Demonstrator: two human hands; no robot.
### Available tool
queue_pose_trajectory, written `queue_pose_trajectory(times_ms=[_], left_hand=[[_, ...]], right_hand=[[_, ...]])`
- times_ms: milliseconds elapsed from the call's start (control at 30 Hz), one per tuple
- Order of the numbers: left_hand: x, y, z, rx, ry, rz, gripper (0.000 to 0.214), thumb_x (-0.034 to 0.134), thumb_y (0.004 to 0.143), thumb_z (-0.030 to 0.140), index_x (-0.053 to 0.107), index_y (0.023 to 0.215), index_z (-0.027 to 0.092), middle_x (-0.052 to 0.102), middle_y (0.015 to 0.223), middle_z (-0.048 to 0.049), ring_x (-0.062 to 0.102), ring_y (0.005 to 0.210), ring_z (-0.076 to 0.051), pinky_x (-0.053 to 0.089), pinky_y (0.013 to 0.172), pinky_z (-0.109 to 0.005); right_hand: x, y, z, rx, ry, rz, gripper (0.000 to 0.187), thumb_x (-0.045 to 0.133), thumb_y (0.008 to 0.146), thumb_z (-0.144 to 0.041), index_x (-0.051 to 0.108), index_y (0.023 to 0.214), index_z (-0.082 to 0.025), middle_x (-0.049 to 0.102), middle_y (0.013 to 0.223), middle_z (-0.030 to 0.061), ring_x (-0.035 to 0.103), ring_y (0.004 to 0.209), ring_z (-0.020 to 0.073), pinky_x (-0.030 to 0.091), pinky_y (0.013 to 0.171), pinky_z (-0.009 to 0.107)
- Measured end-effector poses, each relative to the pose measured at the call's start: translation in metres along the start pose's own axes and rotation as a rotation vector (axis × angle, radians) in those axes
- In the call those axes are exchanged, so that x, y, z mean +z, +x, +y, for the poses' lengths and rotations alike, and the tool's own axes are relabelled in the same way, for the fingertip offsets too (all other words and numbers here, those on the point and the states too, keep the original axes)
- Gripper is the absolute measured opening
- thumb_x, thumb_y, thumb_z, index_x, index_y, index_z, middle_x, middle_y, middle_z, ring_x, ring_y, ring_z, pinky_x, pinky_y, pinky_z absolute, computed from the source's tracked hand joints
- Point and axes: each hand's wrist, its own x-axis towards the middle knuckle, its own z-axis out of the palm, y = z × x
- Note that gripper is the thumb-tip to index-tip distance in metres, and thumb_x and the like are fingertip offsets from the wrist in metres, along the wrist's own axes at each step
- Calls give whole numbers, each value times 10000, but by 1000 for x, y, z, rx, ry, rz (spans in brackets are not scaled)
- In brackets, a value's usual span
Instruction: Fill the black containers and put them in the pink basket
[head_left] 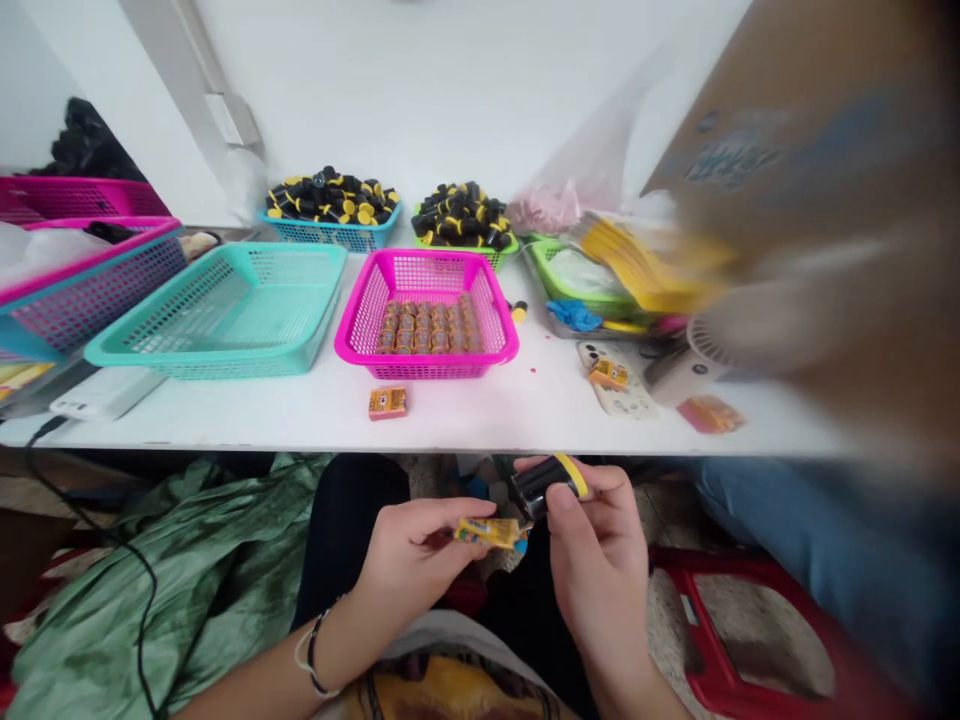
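I can count two hands (600, 570), three pink baskets (426, 270), two green baskets (465, 255), two blue baskets (330, 238), one phone (619, 395), one white fan (709, 345), and three little orange boxes (387, 403) on the counter (300, 425).

White table (300, 415): teal basket (225, 350), pink basket (360, 340) w/ small boxes (427, 325), blue basket (330, 235) & green basket (465, 253) behind w/ black-yellow bits (330, 197); loose box (387, 403) front, phone (615, 395) right, power bank (105, 393) left.
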Motion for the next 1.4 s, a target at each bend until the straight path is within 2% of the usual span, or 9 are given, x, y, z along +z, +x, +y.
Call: queue_pose_trajectory(times_ms=[233, 467, 567, 667, 767, 867, 1100, 1200, 1400], left_hand=[[3, 2, 4, -22, -69, -157, 113, 765, 863, 204, 861, 917, 229, 841, 853, -37, 815, 705, -199, 669, 670, -227], [0, 7, 3, 111, -214, -85, 231, 735, 910, 438, 845, 981, 248, 824, 996, -107, 755, 1098, -327, 651, 925, -406], [1, 7, 3, 91, -277, -48, 222, 755, 894, 436, 831, 1017, 267, 820, 1012, -110, 754, 1096, -330, 655, 918, -413], [6, 4, 2, -11, -437, 4, 204, 777, 879, 416, 834, 1003, 265, 823, 1020, -107, 760, 1084, -333, 700, 758, -349], [11, 0, -2, -133, -627, 23, 204, 784, 876, 396, 838, 1014, 257, 818, 1084, -99, 818, 877, -292, 704, 628, -312], [15, -3, -7, -149, -699, 6, 213, 785, 879, 385, 836, 1042, 258, 837, 1008, -78, 821, 736, -242, 709, 670, -328], [8, 1, -3, 154, -357, 88, 200, 807, 858, 355, 832, 1051, 307, 834, 995, -58, 822, 869, -234, 684, 780, -266], [4, 4, 4, 350, -197, 112, 413, 904, 745, 260, 802, 1135, 351, 823, 1088, -35, 813, 939, -207, 652, 859, -225], [-1, 8, 10, 463, 5, 139, 369, 943, 658, 138, 789, 983, 223, 832, 1016, -73, 809, 853, -177, 651, 817, -210]], right_hand=[[-11, -8, -3, 55, -48, 45, 226, 760, 910, -351, 554, 962, -274, 821, 1000, 43, 798, 908, 220, 623, 816, 364], [-7, -13, -10, 111, 34, -17, 275, 730, 926, -405, 498, 861, -273, 822, 963, 32, 804, 877, 240, 649, 753, 385], [-3, -14, -10, 122, 68, -45, 273, 716, 935, -422, 502, 850, -275, 823, 961, 22, 805, 869, 239, 653, 714, 367], [-1, -16, -8, 113, 102, -49, 240, 738, 927, -363, 531, 856, -265, 820, 1010, 39, 804, 897, 236, 653, 733, 354], [-1, -16, -3, 142, 92, -32, 245, 752, 919, -341, 537, 845, -250, 817, 1052, 64, 805, 931, 247, 656, 763, 364], [0, -16, 1, 165, 78, -46, 255, 749, 923, -335, 525, 837, -248, 817, 1040, 66, 797, 998, 268, 656, 746, 353], [3, -16, 7, 66, 28, -15, 270, 777, 898, -288, 523, 813, -249, 814, 1032, 43, 783, 1051, 259, 654, 789, 362], [4, -16, 6, 6, -11, 5, 295, 812, 862, -252, 540, 751, -233, 809, 1060, 43, 783, 1020, 225, 653, 793, 333], [2, -17, 1, -142, -81, -122, 132, 827, 836, -187, 722, 853, -263, 776, 1107, 49, 775, 976, 199, 651, 801, 313]])
